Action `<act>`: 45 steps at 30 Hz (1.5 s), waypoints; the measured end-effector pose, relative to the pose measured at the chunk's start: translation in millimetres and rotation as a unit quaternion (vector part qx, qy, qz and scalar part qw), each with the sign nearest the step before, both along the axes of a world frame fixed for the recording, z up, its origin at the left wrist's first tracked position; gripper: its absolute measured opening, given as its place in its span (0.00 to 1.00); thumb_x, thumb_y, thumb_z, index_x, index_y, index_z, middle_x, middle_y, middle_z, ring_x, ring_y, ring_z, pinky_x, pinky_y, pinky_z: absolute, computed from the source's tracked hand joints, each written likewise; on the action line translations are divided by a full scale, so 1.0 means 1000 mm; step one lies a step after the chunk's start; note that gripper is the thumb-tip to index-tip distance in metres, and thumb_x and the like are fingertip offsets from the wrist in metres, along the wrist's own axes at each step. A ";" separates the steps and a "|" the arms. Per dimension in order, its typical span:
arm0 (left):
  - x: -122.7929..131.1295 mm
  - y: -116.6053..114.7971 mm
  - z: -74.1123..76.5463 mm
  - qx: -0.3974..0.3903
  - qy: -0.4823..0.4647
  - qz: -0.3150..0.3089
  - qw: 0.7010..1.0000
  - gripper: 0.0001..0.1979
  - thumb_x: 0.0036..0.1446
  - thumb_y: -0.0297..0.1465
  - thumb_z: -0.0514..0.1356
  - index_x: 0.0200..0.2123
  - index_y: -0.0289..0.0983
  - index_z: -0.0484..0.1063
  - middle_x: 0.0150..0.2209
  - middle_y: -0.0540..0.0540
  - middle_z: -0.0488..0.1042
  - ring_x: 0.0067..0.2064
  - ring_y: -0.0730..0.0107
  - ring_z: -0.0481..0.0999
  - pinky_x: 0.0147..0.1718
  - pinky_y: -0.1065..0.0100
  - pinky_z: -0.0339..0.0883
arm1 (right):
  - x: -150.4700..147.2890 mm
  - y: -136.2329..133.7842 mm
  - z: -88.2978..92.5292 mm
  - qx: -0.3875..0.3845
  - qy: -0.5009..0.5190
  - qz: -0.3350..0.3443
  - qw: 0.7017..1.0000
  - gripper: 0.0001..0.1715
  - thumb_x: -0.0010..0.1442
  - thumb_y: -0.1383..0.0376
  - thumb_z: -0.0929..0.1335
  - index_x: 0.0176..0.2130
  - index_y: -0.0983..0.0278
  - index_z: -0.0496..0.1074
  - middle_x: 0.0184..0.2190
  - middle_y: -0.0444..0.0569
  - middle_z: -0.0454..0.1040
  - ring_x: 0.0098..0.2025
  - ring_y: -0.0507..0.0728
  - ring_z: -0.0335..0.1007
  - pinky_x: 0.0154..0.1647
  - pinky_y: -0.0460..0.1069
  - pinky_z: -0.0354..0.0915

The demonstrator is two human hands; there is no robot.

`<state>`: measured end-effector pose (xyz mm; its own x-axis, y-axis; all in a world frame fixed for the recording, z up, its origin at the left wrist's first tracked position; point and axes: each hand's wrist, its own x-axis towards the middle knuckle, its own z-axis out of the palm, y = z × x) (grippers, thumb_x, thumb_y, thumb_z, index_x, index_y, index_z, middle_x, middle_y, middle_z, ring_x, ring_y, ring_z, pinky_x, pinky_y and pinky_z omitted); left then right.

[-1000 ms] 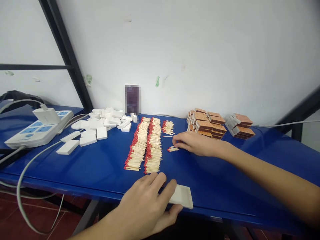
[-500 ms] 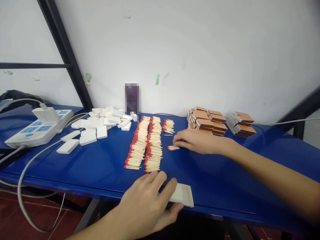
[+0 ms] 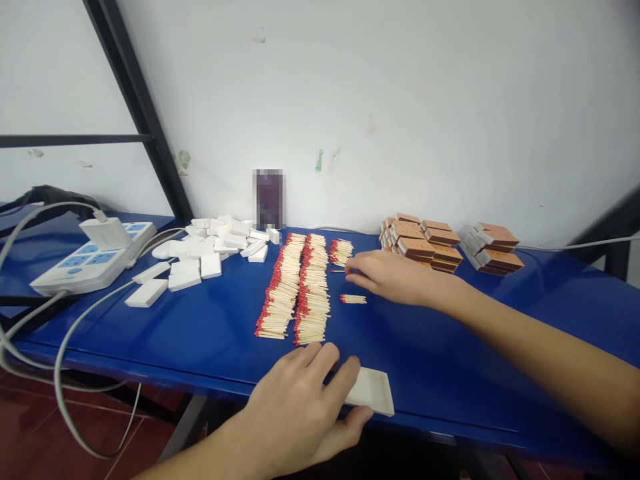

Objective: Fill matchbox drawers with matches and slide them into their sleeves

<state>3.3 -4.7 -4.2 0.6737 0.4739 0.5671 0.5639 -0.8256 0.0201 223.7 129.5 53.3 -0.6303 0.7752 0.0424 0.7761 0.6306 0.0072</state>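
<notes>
My left hand (image 3: 307,403) holds a shallow white matchbox tray (image 3: 375,392) at the table's front edge, thumb on the near side and fingers on the far side. The visible part of its inside is bare. Farther back, my right hand (image 3: 387,275) has its fingertips closed at the end of a lone matchstick (image 3: 337,271), whose red head points left. Just nearer lies a small group of matchsticks (image 3: 354,299). Beyond the fingers sits a small pile of matchsticks (image 3: 341,251). Two long rows of red-headed matchsticks, a left row (image 3: 281,287) and a right row (image 3: 313,293), run toward me.
White matchbox trays (image 3: 200,250) are heaped at the left back. Brown matchbox sleeves stand in a larger stack (image 3: 417,241) and a smaller stack (image 3: 497,248) at right. A power strip (image 3: 95,263) with cables lies far left. A pixelated dark rectangle (image 3: 269,200) stands against the wall.
My right hand has left the small group of matchsticks and moved slightly back to the lone matchstick. My left hand keeps its hold on the tray. The view has shifted a little.
</notes>
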 end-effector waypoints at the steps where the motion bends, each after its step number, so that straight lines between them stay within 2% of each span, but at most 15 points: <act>1: 0.000 0.000 0.000 0.001 -0.002 0.001 1.000 0.13 0.64 0.34 0.56 0.46 0.31 0.71 0.34 0.42 0.73 0.32 0.58 0.76 0.27 0.59 0.76 | -0.002 0.006 -0.002 0.026 -0.009 -0.008 1.000 0.12 0.70 0.62 0.60 0.41 0.63 0.71 0.41 0.54 0.75 0.39 0.59 0.70 0.36 0.50 0.57; 3: -0.001 0.000 -0.002 0.005 -0.006 0.004 1.000 0.14 0.64 0.34 0.56 0.47 0.31 0.70 0.34 0.42 0.73 0.33 0.57 0.77 0.28 0.58 0.77 | -0.005 0.017 -0.006 0.053 -0.020 -0.028 0.998 0.11 0.69 0.64 0.60 0.42 0.64 0.70 0.42 0.56 0.75 0.41 0.59 0.71 0.36 0.50 0.57; 7: -0.002 0.000 -0.003 0.001 -0.007 0.002 1.000 0.15 0.65 0.35 0.55 0.48 0.30 0.70 0.34 0.41 0.73 0.33 0.57 0.77 0.29 0.58 0.78 | -0.009 0.029 -0.014 0.050 -0.010 -0.046 0.998 0.11 0.69 0.66 0.61 0.38 0.64 0.71 0.40 0.55 0.75 0.41 0.59 0.71 0.36 0.49 0.58; 15: -0.001 0.001 -0.004 0.002 -0.008 0.000 1.000 0.15 0.65 0.34 0.55 0.49 0.30 0.70 0.34 0.41 0.73 0.33 0.57 0.77 0.28 0.57 0.78 | -0.005 0.029 -0.021 0.026 0.035 -0.042 0.998 0.13 0.68 0.66 0.61 0.37 0.64 0.73 0.38 0.53 0.77 0.40 0.58 0.72 0.37 0.49 0.59; 20: -0.002 0.001 -0.006 0.002 -0.007 -0.002 1.000 0.15 0.65 0.34 0.55 0.49 0.30 0.69 0.34 0.41 0.73 0.34 0.57 0.77 0.29 0.57 0.78 | -0.007 0.030 -0.024 0.006 0.069 -0.029 0.997 0.13 0.68 0.64 0.62 0.36 0.64 0.74 0.33 0.50 0.77 0.35 0.55 0.70 0.36 0.48 0.59; 24: -0.002 0.001 -0.005 0.003 -0.007 0.003 1.000 0.15 0.65 0.34 0.54 0.48 0.30 0.70 0.34 0.41 0.73 0.34 0.57 0.77 0.29 0.57 0.78 | -0.003 0.021 -0.021 -0.013 0.073 -0.013 0.997 0.11 0.66 0.66 0.64 0.34 0.63 0.73 0.30 0.48 0.76 0.33 0.55 0.69 0.34 0.48 0.58; 29: 0.000 0.000 -0.002 0.003 0.002 0.002 1.000 0.14 0.65 0.35 0.54 0.47 0.30 0.70 0.33 0.42 0.73 0.32 0.57 0.76 0.26 0.58 0.77 | 0.007 0.002 -0.007 -0.099 0.066 0.013 0.993 0.11 0.65 0.64 0.65 0.33 0.62 0.74 0.30 0.46 0.76 0.31 0.54 0.69 0.33 0.47 0.59; 31: -0.001 -0.001 -0.002 0.003 0.002 0.003 1.000 0.14 0.65 0.34 0.54 0.47 0.30 0.70 0.33 0.42 0.73 0.32 0.57 0.76 0.26 0.58 0.76 | 0.006 0.004 -0.004 -0.080 0.067 0.007 0.995 0.11 0.66 0.63 0.64 0.34 0.63 0.74 0.31 0.48 0.77 0.32 0.55 0.70 0.34 0.48 0.60; 35: -0.002 -0.001 -0.004 0.001 0.003 0.003 1.000 0.15 0.66 0.35 0.53 0.49 0.30 0.69 0.34 0.42 0.73 0.33 0.58 0.76 0.28 0.59 0.77 | -0.003 0.026 -0.012 0.017 0.065 -0.032 0.997 0.09 0.66 0.66 0.64 0.38 0.64 0.74 0.36 0.52 0.77 0.37 0.57 0.71 0.37 0.49 0.59; 39: -0.002 0.001 -0.005 0.008 -0.001 0.003 1.000 0.15 0.66 0.35 0.53 0.49 0.31 0.69 0.34 0.42 0.73 0.33 0.58 0.76 0.29 0.59 0.77 | -0.008 0.045 -0.025 0.028 0.070 -0.042 0.996 0.08 0.66 0.68 0.64 0.39 0.64 0.73 0.37 0.52 0.77 0.39 0.57 0.71 0.38 0.48 0.59; 45: -0.001 0.001 -0.002 0.007 0.003 0.000 1.000 0.15 0.66 0.35 0.53 0.49 0.31 0.69 0.34 0.42 0.73 0.32 0.57 0.76 0.28 0.59 0.76 | -0.006 0.044 -0.031 0.027 0.065 -0.056 0.996 0.09 0.67 0.67 0.62 0.38 0.63 0.71 0.36 0.51 0.76 0.37 0.56 0.70 0.36 0.48 0.58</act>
<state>2.0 -4.0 -6.6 0.6769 0.4663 0.5695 0.5639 -0.8258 0.0058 218.0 173.2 22.6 -0.5260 0.8351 0.1609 0.8385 0.5408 -0.0660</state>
